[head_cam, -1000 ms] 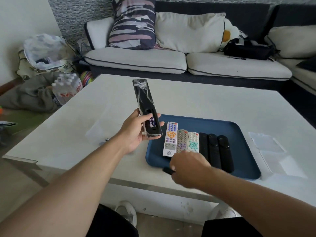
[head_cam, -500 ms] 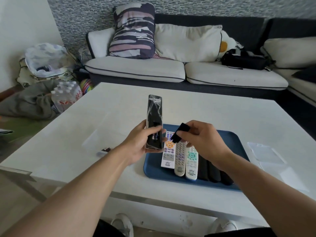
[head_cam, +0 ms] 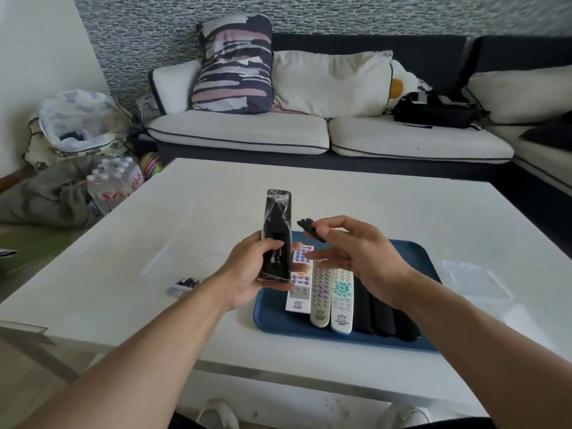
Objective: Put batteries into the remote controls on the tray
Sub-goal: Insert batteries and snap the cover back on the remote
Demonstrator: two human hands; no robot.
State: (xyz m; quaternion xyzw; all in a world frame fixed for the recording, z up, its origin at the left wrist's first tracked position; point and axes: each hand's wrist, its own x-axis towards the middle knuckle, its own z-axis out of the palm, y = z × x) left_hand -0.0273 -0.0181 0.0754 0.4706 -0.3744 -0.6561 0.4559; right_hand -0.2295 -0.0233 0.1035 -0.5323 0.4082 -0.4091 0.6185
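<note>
Batteries (head_cam: 186,283) lie spare in a small pack on the white table (head_cam: 371,205), left of the blue tray (head_cam: 411,343). Left hand (head_cam: 253,275) grips a black remote (head_cam: 276,235), its open compartment apparently loaded. Right hand (head_cam: 360,257) pinches the battery cover (head_cam: 310,230) just beside it, so closing seems next. Three light remotes (head_cam: 320,300) and several black remotes (head_cam: 382,317) rest on the tray; whether they hold cells cannot be told.
</note>
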